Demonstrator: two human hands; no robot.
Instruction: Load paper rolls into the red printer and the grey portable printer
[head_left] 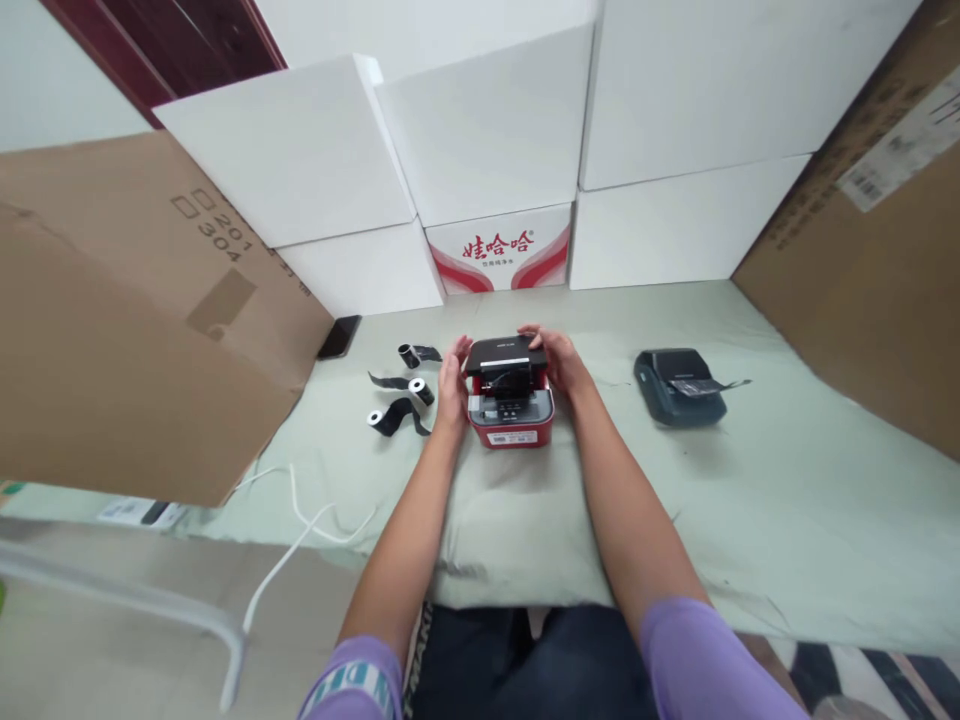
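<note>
A small red and black label printer (513,434) rests on the green cloth in front of me. Its black lid looks raised at the back, and a dark gap shows under a pale strip at the lid's front edge. Along the printer's left side my left hand (453,385) is pressed, fingers pointing forward. My right hand (559,360) curls around the far right corner, its fingertips on the lid. Between them the two hands grip the printer. Just left of my left hand lie three black label rolls, one at the back (409,355), one in the middle (421,391) and one nearer (385,420), with loose tails.
A dark blue printer (679,395) with a black strip sticking out stands at the right. White boxes (487,125) line the back. Cardboard panels flank the left (142,330) and right (885,270). A phone (340,337) and a white cable (296,510) lie at the left.
</note>
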